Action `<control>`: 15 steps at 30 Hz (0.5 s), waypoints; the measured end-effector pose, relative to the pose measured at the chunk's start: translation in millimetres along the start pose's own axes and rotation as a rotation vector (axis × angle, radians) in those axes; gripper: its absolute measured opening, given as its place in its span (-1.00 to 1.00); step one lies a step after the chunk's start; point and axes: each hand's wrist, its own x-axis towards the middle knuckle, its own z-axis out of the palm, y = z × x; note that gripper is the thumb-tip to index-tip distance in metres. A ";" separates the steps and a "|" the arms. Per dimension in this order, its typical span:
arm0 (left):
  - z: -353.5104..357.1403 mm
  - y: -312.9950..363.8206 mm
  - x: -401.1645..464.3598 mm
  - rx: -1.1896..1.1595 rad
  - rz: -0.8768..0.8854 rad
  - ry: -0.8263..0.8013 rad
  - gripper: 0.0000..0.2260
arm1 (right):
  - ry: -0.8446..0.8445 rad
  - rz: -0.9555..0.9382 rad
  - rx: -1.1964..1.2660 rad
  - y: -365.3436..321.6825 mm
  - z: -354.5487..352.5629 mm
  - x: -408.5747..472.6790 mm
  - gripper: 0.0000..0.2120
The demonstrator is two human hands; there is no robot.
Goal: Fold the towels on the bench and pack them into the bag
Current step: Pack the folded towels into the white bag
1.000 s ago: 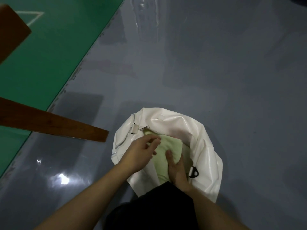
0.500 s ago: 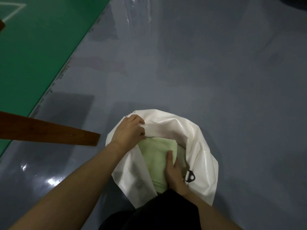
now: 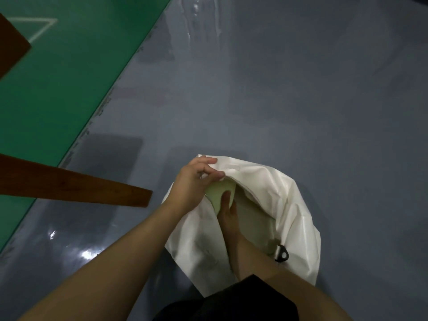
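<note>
Packing step, not folding: white bag (image 3: pixel 294 218) sits on the grey floor (image 3: pixel 301 100) at the near centre, mouth open toward the camera. Left hand (image 3: pixel 193 183) is pinched on the far-left edge of the bag's rim, fingers curled over the fabric, holding the mouth up and open. Right hand (image 3: pixel 228 218) is inside the opening, laid flat, palm down on a pale green towel (image 3: pixel 220 191); fingers look extended, pressing rather than gripping, though the fingertips are partly hidden by the left hand, so I can't tell for certain that nothing is pinched. Towel is already inside the bag, folded flat, mostly below the rim; more pale green shows to its right, could be the same towel or another one, can't tell. Black loop (image 3: pixel 282 253) hangs at the near-right rim. Wooden bench (image 3: pixel 69 185) edge sticks in from the left, no towels visible on the part in view. My read: this towel is nearly seated. Next move would be pushing it down flat into the bottom, then pulling the right hand out without dragging the fold open, left hand keeping the rim up until then. Risk: the limp rim collapses onto the wrist.
</note>
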 end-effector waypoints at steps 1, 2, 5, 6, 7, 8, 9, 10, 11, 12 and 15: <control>-4.0 1.9 -1.6 -0.011 -0.010 0.010 -0.83 | -0.010 0.002 0.011 -0.2 1.6 1.6 -0.73; -8.6 1.0 -2.1 -0.015 -0.021 0.015 -0.84 | -0.046 0.026 0.031 -2.8 0.0 -0.5 -0.72; -15.8 -8.5 -0.7 0.040 0.002 -0.036 -0.77 | -0.152 0.118 0.073 1.4 -13.2 -5.7 -0.51; -14.0 -13.5 0.6 0.120 0.024 -0.060 -0.76 | -0.161 0.141 0.050 3.6 -17.0 -6.0 -0.49; -10.7 -17.9 1.6 0.228 0.050 -0.076 -0.79 | -0.148 0.133 0.014 5.9 -19.3 -4.4 -0.53; -7.1 -22.1 2.9 0.355 0.071 -0.082 -0.87 | -0.116 0.112 -0.037 6.3 -21.5 -3.8 -0.58; -3.2 -25.5 3.0 0.459 0.097 -0.091 -0.95 | -0.077 0.085 -0.085 6.5 -25.2 -4.7 -0.64; 0.5 -29.3 1.8 0.553 0.135 -0.098 -0.91 | -0.042 0.065 -0.104 6.4 -30.6 -6.7 -0.68; 3.0 -33.5 -0.8 0.651 0.175 -0.125 -0.84 | -0.025 0.052 -0.114 6.2 -38.2 -10.3 -0.70; 4.2 -37.1 -5.3 0.762 0.205 -0.158 -0.78 | -0.017 0.040 -0.127 5.6 -46.9 -15.8 -0.71; 1.1 -50.4 -21.2 1.055 0.262 -0.317 -0.64 | 0.047 -0.026 -0.183 1.8 -73.9 -36.6 -0.78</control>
